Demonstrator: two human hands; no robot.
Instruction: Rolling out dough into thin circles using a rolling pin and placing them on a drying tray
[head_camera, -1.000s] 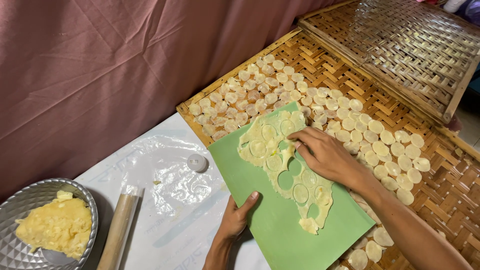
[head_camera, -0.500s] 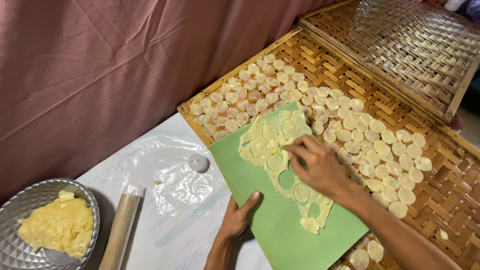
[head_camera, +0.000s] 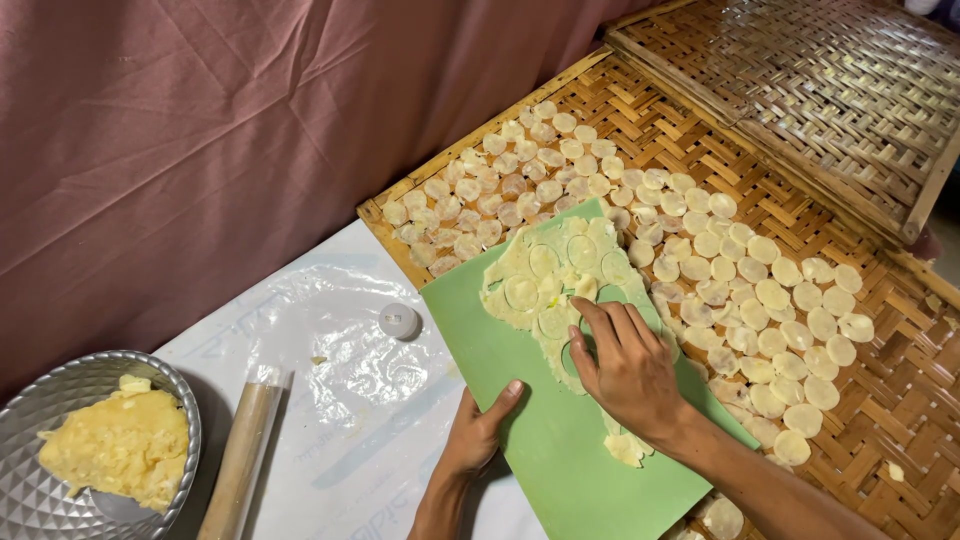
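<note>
A green mat (head_camera: 545, 440) lies partly over a woven bamboo tray (head_camera: 690, 120). On the mat is a thin sheet of pale yellow dough (head_camera: 545, 280) with round discs cut in it. My right hand (head_camera: 625, 365) rests palm-down on the dough near the mat's middle, fingers curled at a cut circle; whether they pinch a disc is hidden. My left hand (head_camera: 478, 432) grips the mat's near left edge, thumb on top. Several cut dough discs (head_camera: 760, 290) lie spread in rows on the tray.
A metal bowl (head_camera: 60, 385) with a lump of yellow dough (head_camera: 115, 450) sits at the lower left. A wooden rolling pin (head_camera: 240, 460) and a small white round cutter (head_camera: 399, 320) lie on clear plastic sheeting (head_camera: 330, 370). A second woven tray (head_camera: 830, 90) lies at the top right. A brown curtain (head_camera: 200, 120) hangs behind.
My right hand has slid from the dough's upper part down to the sheet's middle. The left hand stays on the mat's edge.
</note>
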